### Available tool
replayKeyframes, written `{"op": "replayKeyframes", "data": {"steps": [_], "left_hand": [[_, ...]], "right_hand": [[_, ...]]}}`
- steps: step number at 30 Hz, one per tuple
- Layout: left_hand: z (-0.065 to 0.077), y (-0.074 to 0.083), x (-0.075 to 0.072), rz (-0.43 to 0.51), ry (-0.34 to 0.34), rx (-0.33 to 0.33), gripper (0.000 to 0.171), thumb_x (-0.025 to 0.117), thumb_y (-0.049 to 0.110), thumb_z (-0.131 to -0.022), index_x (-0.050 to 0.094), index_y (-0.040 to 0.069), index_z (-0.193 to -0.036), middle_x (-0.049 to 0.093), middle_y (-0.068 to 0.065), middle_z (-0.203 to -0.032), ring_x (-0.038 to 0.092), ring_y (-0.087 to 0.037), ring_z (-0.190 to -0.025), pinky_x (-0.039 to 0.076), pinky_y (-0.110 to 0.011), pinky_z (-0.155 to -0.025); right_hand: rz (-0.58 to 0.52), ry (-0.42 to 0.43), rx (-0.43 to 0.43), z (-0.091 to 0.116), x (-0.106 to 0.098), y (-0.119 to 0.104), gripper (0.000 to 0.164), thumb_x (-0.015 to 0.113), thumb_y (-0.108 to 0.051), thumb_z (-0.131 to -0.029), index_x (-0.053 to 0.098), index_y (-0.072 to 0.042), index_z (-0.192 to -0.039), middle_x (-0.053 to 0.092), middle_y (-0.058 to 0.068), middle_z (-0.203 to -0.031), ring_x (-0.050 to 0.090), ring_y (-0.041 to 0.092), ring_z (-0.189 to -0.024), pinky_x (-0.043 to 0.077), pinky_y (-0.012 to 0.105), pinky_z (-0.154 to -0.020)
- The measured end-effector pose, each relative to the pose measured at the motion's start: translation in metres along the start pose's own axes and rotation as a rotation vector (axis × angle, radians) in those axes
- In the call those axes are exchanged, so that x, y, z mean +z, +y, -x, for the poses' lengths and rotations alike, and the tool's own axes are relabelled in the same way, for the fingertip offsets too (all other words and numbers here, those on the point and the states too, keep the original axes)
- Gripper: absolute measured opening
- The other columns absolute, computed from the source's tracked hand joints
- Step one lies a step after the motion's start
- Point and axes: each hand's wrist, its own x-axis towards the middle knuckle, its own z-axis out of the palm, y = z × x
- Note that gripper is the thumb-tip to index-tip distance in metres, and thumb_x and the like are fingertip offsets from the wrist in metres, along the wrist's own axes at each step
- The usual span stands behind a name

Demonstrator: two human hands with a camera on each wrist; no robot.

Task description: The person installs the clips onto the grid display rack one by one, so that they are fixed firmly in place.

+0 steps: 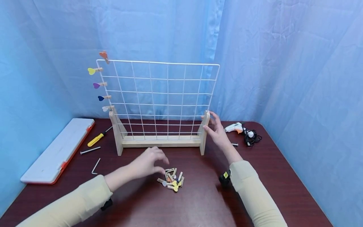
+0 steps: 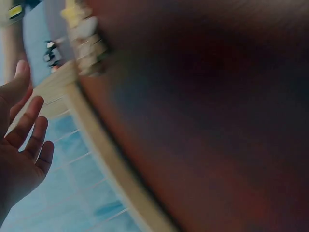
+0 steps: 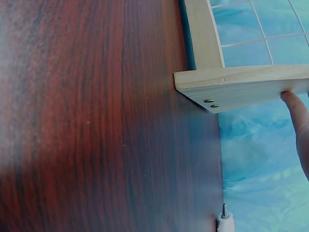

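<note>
A white wire grid (image 1: 168,93) stands upright in a wooden stand (image 1: 161,143). My right hand (image 1: 219,134) grips the stand's right upright, thumb at the front and fingertips reaching behind. In the right wrist view, a digit (image 3: 297,123) presses the upright's outer face (image 3: 246,94). My left hand (image 1: 148,162), fingers loosely bent and holding nothing, hovers beside a small pile of heart-topped wooden clothespins (image 1: 173,181). The left wrist view shows the same hand (image 2: 21,159) with its fingers spread. Several heart clothespins, among them a purple one (image 1: 97,85), are clipped along the grid's left edge; an orange one (image 1: 104,56) sits on top.
To the left lie a white and orange case (image 1: 58,151), a yellow screwdriver (image 1: 96,139), a bolt (image 1: 90,150) and a hex key (image 1: 95,166). A white glue gun (image 1: 234,127) with a black cord (image 1: 250,137) lies at the right rear. Blue curtains (image 1: 158,28) surround the table.
</note>
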Motion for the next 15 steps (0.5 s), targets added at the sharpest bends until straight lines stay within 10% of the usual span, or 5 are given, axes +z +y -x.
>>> {"op": "replayKeyframes", "data": {"steps": [6,15], "left_hand": [[0.012,-0.008,0.035,0.054,-0.082,0.013,0.028,0.076,0.038,-0.060,0.067,0.021,-0.080,0.060,0.014,-0.075,0.047,-0.004,-0.076,0.035,-0.023,-0.069],[0.016,-0.004,0.045,0.156,-0.217,-0.058,0.019,0.076,0.028,-0.063,0.064,0.020,-0.076,0.057,0.011,-0.072,0.050,-0.004,-0.070,0.039,-0.014,-0.064]], "right_hand": [[-0.001,0.001,-0.014,-0.001,-0.001,-0.002,0.059,0.049,-0.003,-0.089,0.021,-0.018,-0.139,0.039,0.025,-0.133,0.044,0.027,-0.111,0.045,0.026,-0.081],[-0.008,0.005,-0.007,0.000,0.001,0.001,0.058,0.049,-0.003,-0.089,0.022,-0.019,-0.138,0.041,0.021,-0.133,0.047,0.024,-0.109,0.045,0.025,-0.081]]}}
